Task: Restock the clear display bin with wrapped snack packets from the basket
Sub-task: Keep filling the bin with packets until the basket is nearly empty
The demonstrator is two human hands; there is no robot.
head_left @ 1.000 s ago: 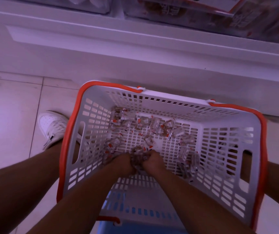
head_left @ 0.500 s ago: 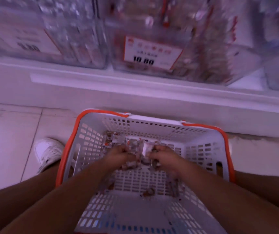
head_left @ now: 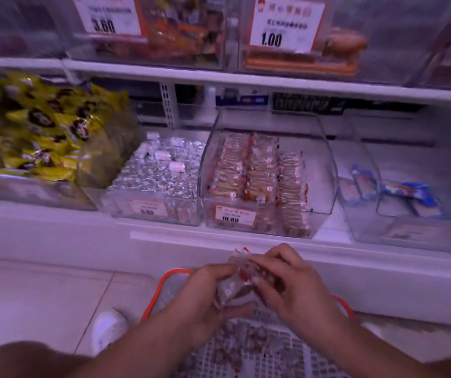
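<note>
The wrapped snack packets (head_left: pixel 239 285) I hold bunched between my left hand (head_left: pixel 205 298) and right hand (head_left: pixel 287 285), both clasped around them so none slips, above the basket's (head_left: pixel 174 274) far rim (the clear display bin (head_left: pixel 325 175) waits on the shelf's front edge).

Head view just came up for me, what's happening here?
A person is restocking a shop shelf. Both the left hand and the right hand grip a bunch of wrapped snack packets, held above the orange-rimmed basket on the floor. More packets lie in the basket. The clear display bin straight ahead holds rows of similar packets, with room on its right side.
</note>
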